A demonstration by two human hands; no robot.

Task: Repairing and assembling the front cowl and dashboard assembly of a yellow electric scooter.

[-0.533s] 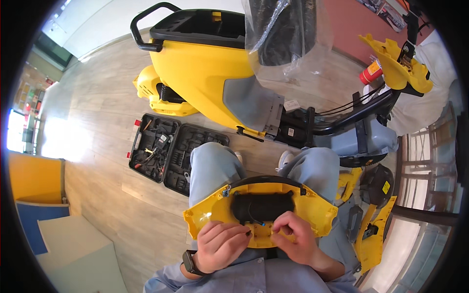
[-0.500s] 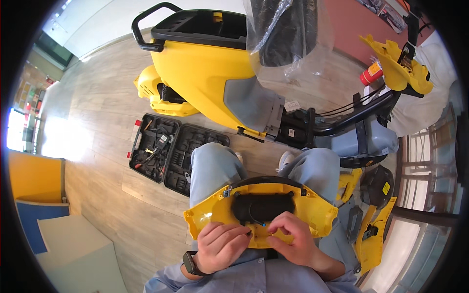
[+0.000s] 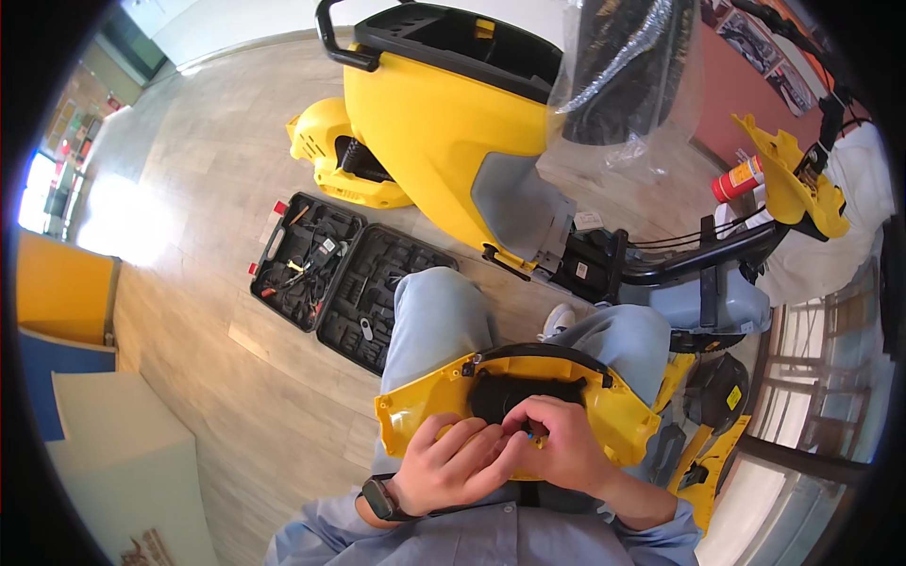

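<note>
Evidently, the yellow panel point(image 3: 613, 423) rests across the thighs point(image 3: 439, 321) so the lap bears it and both hands stay free. A small blue piece point(image 3: 531, 436) shows at the right hand's point(image 3: 563, 445) fingertips, which meet the left hand point(image 3: 445, 462) above the panel's near side. Each grip looks curled and narrow; what they hold, I cannot tell. Beyond, an open tool case point(image 3: 385, 281) lies on the floor point(image 3: 212, 311).
</note>
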